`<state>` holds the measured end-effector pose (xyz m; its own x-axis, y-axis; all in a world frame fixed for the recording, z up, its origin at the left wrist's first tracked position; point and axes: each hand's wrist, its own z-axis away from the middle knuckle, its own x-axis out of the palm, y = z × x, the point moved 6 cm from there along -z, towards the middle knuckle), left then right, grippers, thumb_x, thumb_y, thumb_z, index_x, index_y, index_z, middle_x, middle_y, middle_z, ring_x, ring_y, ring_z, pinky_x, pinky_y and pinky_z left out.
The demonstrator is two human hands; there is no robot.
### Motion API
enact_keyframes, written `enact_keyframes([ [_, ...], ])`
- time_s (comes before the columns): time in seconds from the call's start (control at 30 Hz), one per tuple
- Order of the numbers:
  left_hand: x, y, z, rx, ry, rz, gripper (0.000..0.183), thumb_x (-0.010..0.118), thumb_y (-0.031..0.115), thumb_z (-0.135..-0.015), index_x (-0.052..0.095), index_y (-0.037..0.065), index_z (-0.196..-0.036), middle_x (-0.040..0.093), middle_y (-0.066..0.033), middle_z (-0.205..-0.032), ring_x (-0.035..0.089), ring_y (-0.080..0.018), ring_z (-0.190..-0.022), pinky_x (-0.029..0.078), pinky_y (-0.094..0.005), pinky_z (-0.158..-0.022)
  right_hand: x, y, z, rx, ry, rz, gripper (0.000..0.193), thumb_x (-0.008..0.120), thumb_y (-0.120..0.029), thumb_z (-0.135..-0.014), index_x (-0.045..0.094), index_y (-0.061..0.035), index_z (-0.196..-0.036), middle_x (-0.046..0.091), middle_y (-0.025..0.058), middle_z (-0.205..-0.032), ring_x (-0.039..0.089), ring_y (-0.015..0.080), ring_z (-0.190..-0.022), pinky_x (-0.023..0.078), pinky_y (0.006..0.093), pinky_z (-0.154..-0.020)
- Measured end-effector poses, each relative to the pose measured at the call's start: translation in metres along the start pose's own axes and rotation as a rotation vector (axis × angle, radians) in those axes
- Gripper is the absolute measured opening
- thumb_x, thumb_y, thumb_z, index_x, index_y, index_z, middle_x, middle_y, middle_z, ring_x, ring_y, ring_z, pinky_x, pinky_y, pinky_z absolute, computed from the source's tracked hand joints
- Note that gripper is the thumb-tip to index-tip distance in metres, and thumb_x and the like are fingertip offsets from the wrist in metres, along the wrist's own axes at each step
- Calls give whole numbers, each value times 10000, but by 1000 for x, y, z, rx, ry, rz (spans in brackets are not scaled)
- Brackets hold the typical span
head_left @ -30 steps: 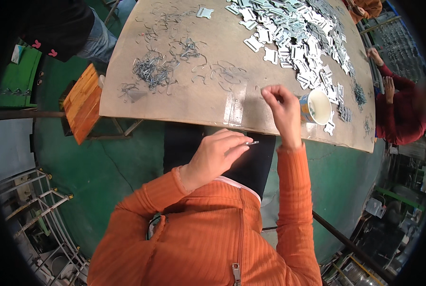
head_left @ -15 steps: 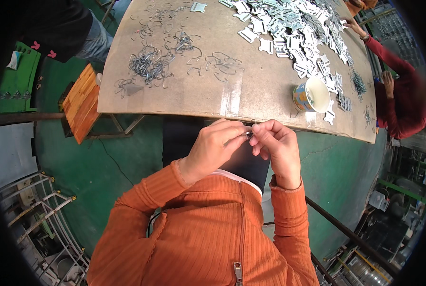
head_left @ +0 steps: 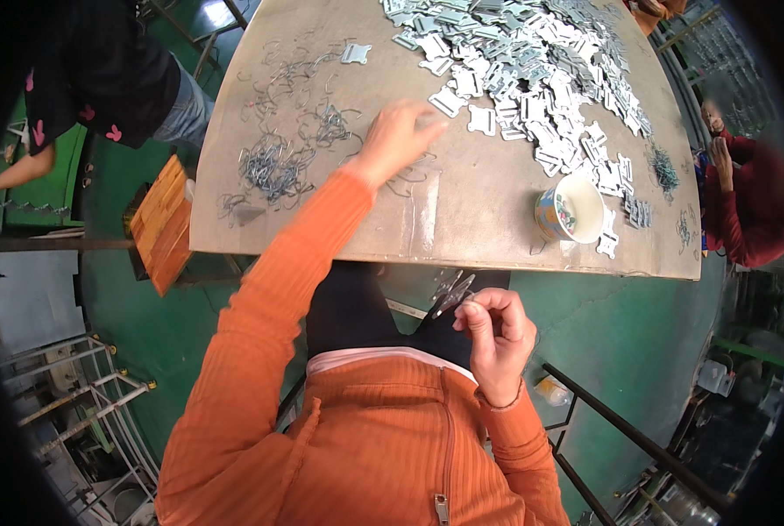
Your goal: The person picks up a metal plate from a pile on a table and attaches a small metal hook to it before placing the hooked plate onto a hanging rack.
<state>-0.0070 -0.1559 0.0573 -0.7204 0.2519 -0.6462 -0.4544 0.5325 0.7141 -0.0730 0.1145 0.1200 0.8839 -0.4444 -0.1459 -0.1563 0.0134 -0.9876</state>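
Metal plate (head_left: 451,294) now pinched in right hand (head_left: 494,337) alone, left hand (head_left: 396,138) open, newly over wire clips (head_left: 273,167).

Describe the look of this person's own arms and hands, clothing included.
Both arms wear long sleeves of orange ribbed knit, part of a zip-front top. The left sleeve runs to the wrist; the right sleeve ends in a snug cuff. The left hand and right hand are bare, without gloves.

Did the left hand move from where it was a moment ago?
Yes. The left hand went from beside the right hand below the table's near edge, up onto the table, toward the wire pieces.
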Motion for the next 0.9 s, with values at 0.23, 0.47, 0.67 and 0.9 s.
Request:
enact_keyframes([
  [0.23,38,-20,-84,-166,-39,-417,551,805,388,-647,647,29,-1034,613,-176,-1074,577,-308,-1042,469,-394,-881,0,5,-7,-49,11,18,54,623,12,-866,570,18,-857,608,52,-721,583,85,-598,472,208,-540],
  [0.47,38,-49,-80,-264,-276,-212,464,806,273,-646,640,83,-1035,664,-144,-1022,632,-295,-941,490,-384,-856,7,12,-9,-57,-28,28,49,625,15,-858,576,11,-857,616,46,-709,582,83,-585,471,206,-539],
  [0.67,32,-25,-69,-62,-289,-315,457,805,221,-669,621,163,-1084,606,-138,-1030,567,-281,-991,454,-379,-843,15,16,-3,-46,-40,20,53,630,4,-857,579,13,-853,618,47,-706,582,85,-582,471,212,-536],
  [0.9,40,-18,-76,212,-427,-351,391,794,207,-688,637,136,-1040,567,-140,-1136,483,-305,-1134,409,-382,-931,23,12,6,-75,-44,48,64,640,-12,-857,579,7,-859,615,52,-703,581,89,-576,470,217,-534],
])
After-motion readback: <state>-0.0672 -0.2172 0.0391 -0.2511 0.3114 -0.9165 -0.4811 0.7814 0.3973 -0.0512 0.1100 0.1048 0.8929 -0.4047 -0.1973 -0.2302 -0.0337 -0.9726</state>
